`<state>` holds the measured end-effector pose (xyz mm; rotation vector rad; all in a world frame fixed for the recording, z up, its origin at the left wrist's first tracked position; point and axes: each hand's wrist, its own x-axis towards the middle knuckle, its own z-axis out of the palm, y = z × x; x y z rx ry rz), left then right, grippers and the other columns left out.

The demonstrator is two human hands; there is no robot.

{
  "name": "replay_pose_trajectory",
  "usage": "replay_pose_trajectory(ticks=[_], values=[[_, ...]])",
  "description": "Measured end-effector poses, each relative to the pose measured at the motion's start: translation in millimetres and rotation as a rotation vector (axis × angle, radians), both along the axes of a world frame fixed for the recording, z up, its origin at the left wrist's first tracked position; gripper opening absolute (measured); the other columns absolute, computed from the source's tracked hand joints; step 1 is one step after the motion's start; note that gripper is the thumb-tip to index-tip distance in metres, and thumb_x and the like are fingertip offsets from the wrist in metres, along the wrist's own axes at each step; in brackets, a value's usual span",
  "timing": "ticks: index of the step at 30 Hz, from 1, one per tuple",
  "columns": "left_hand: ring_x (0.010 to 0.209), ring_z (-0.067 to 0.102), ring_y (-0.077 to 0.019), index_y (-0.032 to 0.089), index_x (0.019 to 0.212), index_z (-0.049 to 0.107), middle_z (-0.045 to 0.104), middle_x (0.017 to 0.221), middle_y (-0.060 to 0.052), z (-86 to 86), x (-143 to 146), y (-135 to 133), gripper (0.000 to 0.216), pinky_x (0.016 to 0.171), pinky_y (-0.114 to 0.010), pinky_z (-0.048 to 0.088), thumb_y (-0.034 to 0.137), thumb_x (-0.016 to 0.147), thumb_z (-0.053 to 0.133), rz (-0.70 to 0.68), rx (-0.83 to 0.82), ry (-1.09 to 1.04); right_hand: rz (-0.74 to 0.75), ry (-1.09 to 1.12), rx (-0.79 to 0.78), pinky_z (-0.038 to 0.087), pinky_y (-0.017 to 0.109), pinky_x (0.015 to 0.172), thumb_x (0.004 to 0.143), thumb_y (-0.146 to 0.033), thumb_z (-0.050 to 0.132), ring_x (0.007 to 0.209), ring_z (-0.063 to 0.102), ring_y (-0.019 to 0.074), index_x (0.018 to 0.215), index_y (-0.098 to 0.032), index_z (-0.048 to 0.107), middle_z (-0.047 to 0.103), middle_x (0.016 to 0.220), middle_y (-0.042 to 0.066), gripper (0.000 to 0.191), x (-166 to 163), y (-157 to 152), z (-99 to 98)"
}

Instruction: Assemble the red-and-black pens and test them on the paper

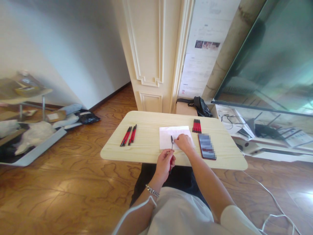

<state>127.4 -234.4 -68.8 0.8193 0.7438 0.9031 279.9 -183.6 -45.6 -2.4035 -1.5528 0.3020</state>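
Note:
My left hand [166, 160] is closed around a red pen [170, 168], whose red barrel shows below the fingers. A thin dark stem rises from that grip toward a black pointed piece [171, 139] over the paper; whether they are joined I cannot tell. Just to the right of it, my right hand [183, 142] is closed with fingertips pinched, and what they hold, if anything, is too small to name. Under both lies a white sheet of paper [165, 132] on the table. Several red and black pens [129, 135] rest at the left, and another row of pens [196, 126] lies side by side at the right.
A phone [206, 147] lies on the pale wooden table [146, 119], right of the paper. Behind the table a black bag [201, 107] sits on a box. A large screen [274, 62] stands at the right, and a white cable [271, 199] runs over the floor.

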Motion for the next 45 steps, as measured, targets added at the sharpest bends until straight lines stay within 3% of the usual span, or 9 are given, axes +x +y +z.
replay_pose_trajectory(ticks=[6, 9, 13, 17, 24, 29, 33, 36, 45], values=[[0.042, 0.044, -0.0050, 0.016, 0.088, 0.057, 0.054, 0.059, 0.004, 0.8, -0.5, 0.8, 0.033, 0.041, -0.018, 0.030, 0.043, 0.072, 0.069, 0.018, 0.003, 0.013, -0.010, 0.035, 0.023, 0.041, 0.029, 0.069, 0.081, -0.038, 0.058, 0.083, 0.065, 0.0248, 0.082, -0.015, 0.073, 0.071, 0.086, 0.017, 0.027, -0.7, -1.3, 5.2], [0.043, 0.045, -0.0051, 0.017, 0.090, 0.057, 0.055, 0.060, 0.004, 1.8, -1.1, 0.5, 0.034, 0.041, -0.017, 0.029, 0.045, 0.073, 0.067, 0.013, 0.010, 0.011, -0.018, 0.119, 0.138, 0.040, 0.028, 0.069, 0.084, -0.041, 0.053, 0.078, 0.064, 0.0217, 0.076, -0.016, 0.072, 0.071, 0.080, 0.014, 0.032, 0.8, -10.5, 7.5], [0.042, 0.044, -0.0051, 0.017, 0.090, 0.057, 0.055, 0.060, 0.004, 2.4, 0.2, 0.0, 0.036, 0.040, -0.017, 0.028, 0.047, 0.072, 0.068, 0.019, 0.010, 0.018, 0.063, 0.499, 0.325, 0.041, 0.025, 0.065, 0.086, -0.045, 0.047, 0.070, 0.061, 0.0162, 0.080, -0.017, 0.070, 0.070, 0.077, 0.005, 0.036, -3.7, -40.0, 3.9], [0.044, 0.045, -0.0058, 0.016, 0.086, 0.058, 0.054, 0.059, 0.003, 2.0, 6.0, -3.0, 0.034, 0.042, -0.018, 0.032, 0.047, 0.073, 0.068, -0.004, 0.052, 0.002, 0.146, 0.893, 0.360, 0.044, 0.025, 0.063, 0.078, -0.046, 0.057, 0.067, 0.060, 0.0152, 0.085, -0.017, 0.068, 0.068, 0.073, 0.002, 0.031, -16.2, -69.7, -8.0], [0.043, 0.046, -0.0063, 0.016, 0.089, 0.058, 0.054, 0.060, 0.003, -3.6, 11.4, -9.1, 0.034, 0.041, -0.019, 0.030, 0.046, 0.075, 0.066, -0.087, 0.053, 0.026, -0.017, 1.023, 0.494, 0.041, 0.023, 0.055, 0.074, -0.047, 0.060, 0.065, 0.059, 0.0143, 0.083, -0.016, 0.066, 0.069, 0.076, 0.006, 0.033, -2.2, -58.0, -1.2], [0.044, 0.047, -0.0064, 0.016, 0.088, 0.059, 0.056, 0.061, 0.002, -5.0, 8.5, -5.8, 0.036, 0.042, -0.019, 0.033, 0.046, 0.071, 0.069, -0.049, 0.026, 0.045, -0.074, 0.731, 0.445, 0.037, 0.022, 0.052, 0.074, -0.044, 0.057, 0.060, 0.057, 0.0142, 0.077, -0.013, 0.069, 0.067, 0.068, 0.006, 0.033, 28.5, -17.2, 12.0], [0.045, 0.048, -0.0066, 0.016, 0.091, 0.060, 0.058, 0.063, 0.002, -4.8, 6.4, -2.9, 0.034, 0.044, -0.020, 0.035, 0.043, 0.073, 0.068, -0.035, 0.001, 0.006, 0.011, 0.285, 0.235, 0.033, 0.023, 0.054, 0.077, -0.037, 0.054, 0.058, 0.056, 0.0139, 0.062, -0.013, 0.069, 0.064, 0.058, 0.005, 0.031, 30.5, 0.5, 4.0], [0.046, 0.049, -0.0071, 0.015, 0.094, 0.060, 0.059, 0.063, 0.001, -5.5, 4.6, -2.1, 0.034, 0.044, -0.019, 0.034, 0.040, 0.073, 0.068, -0.027, -0.031, -0.023, 0.007, 0.094, 0.184, 0.034, 0.024, 0.058, 0.078, -0.033, 0.054, 0.064, 0.059, 0.0156, 0.067, -0.014, 0.071, 0.068, 0.067, 0.009, 0.028, 22.4, 2.7, -6.4], [0.050, 0.053, -0.0079, 0.014, 0.097, 0.059, 0.060, 0.065, -0.001, -0.2, 2.4, -0.6, 0.034, 0.047, -0.019, 0.039, 0.034, 0.073, 0.070, -0.037, -0.096, -0.106, -0.047, 0.098, 0.153, 0.039, 0.027, 0.071, 0.080, -0.038, 0.057, 0.080, 0.063, 0.0203, 0.080, -0.016, 0.072, 0.071, 0.083, 0.013, 0.026, 17.0, 1.2, -5.6]])
